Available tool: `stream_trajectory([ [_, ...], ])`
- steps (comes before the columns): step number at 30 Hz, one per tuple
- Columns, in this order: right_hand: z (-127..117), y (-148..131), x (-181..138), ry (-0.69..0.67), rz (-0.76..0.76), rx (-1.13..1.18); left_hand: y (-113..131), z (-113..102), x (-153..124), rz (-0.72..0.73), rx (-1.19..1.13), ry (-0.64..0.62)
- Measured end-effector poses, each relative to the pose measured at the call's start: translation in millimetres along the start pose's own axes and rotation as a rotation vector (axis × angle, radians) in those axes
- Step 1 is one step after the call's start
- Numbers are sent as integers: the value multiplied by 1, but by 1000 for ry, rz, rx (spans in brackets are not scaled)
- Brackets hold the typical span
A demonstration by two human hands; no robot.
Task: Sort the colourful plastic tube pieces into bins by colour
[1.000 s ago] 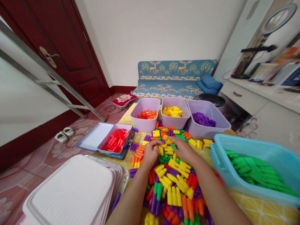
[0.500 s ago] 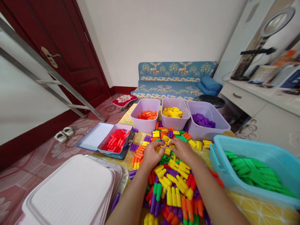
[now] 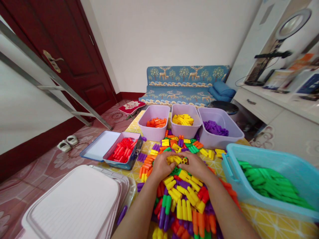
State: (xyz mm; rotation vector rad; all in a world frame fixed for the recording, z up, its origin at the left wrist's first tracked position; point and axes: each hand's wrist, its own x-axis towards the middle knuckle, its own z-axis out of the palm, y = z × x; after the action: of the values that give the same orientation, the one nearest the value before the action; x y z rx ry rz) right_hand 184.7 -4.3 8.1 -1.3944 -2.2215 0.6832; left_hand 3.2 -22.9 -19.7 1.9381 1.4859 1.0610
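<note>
While the left hand and right hand cup yellow pieces, multicoloured pieces separate them from lilac tubs.

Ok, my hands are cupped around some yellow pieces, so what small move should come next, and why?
Probably lift the yellow pieces toward the middle lilac bin: your left hand and right hand curve around them, and the pieces visible in that bin are all yellow.
</note>
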Motion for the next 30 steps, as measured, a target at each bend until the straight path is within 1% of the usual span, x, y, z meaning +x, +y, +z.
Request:
stream_trajectory([
  [3, -1, 1, 0, 44, -14, 97, 3, 1, 0, 65, -179, 4],
  [6, -3, -2, -3, 71, -2, 112, 5, 1, 0, 111, -280, 21],
  [8, -8, -5, -6, 70, 29, 80, 6, 2, 1, 89, -310, 54],
  [11, -22, -9, -7, 20, 53, 59, 6, 2, 1, 28, -308, 103],
  [13, -35, -11, -3, -3, 40, 76, 6, 3, 2, 17, -291, 108],
  [14, -42, -11, 1, 13, 39, 99, 6, 3, 2, 18, -281, 104],
  [15, -48, -11, 6, 61, 45, 142, 6, 4, 2, 22, -270, 98],
  [16, -53, -12, 12, 146, 56, 207, 5, 4, 2, 25, -257, 92],
  [19, -63, -17, 25, 501, 52, 478, 5, 5, 1, 32, -222, 80],
  [20, -64, -19, 27, 584, 42, 548, 5, 4, 1, 32, -214, 79],
  [21, -65, -21, 25, 626, 38, 585, 5, 4, 1, 31, -206, 77],
  [22, -64, -23, 21, 628, 45, 589, 5, 3, 1, 29, -197, 74],
  [23, -62, -24, 14, 595, 64, 566, 6, 3, 1, 27, -189, 69],
  [25, -54, -26, -8, 492, 115, 466, 7, 1, 0, 22, -177, 60],
  [26, -49, -26, -23, 428, 135, 405, 7, 1, 0, 19, -175, 57],
  [27, -43, -24, -40, 394, 149, 342, 7, 1, 0, 17, -174, 57],
  [28, -35, -22, -59, 374, 151, 275, 7, 1, 0, 15, -174, 57],
  [30, -19, -16, -100, 391, 148, 96, 6, 2, 0, 8, -175, 53],
])
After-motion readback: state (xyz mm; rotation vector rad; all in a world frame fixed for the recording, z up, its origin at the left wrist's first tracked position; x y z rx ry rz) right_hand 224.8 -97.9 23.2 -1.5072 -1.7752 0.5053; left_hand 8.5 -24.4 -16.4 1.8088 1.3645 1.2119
